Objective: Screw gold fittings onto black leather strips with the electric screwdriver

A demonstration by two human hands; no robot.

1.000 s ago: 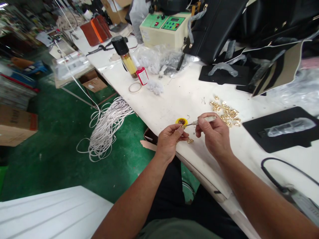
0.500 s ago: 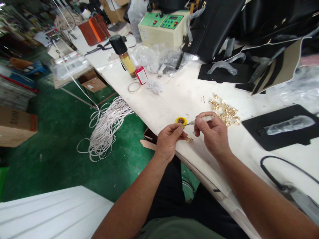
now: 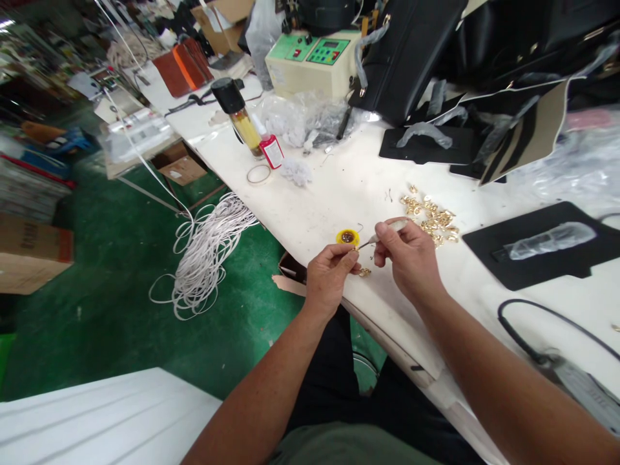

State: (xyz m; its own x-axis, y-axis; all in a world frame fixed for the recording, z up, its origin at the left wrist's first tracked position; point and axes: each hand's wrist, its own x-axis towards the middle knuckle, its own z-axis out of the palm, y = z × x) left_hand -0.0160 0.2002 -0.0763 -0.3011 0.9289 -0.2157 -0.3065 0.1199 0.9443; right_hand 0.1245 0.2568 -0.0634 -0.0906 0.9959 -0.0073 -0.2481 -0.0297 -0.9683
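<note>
Between the thumb and fingers of my left hand [image 3: 325, 281] is a small gold metal fitting [image 3: 356, 250], mostly covered by the fingertips. My right hand [image 3: 413, 261] is closed around a screwdriver [image 3: 400, 223] with a pale handle. Its thin shaft points left, and the tip meets the fitting or lies very close to it. Just beyond my left fingertips sits a small round yellow container [image 3: 339, 239] with dark, shiny bits inside. Another gold piece [image 3: 365, 272] lies on the table between my hands. Past my right hand is a loose pile of gold hardware [image 3: 436, 221].
The white table [image 3: 310, 206] carries a red-labelled bottle [image 3: 272, 152], a black-capped jar [image 3: 247, 132], a tape ring [image 3: 258, 174] and a control box [image 3: 310, 71]. Black panels [image 3: 537, 258] and black bags [image 3: 411, 58] lie right. White cord [image 3: 208, 252] is heaped on the floor.
The view has shifted slightly. Both hands keep their grips, and the screwdriver tip stays at the fitting with little visible movement.
</note>
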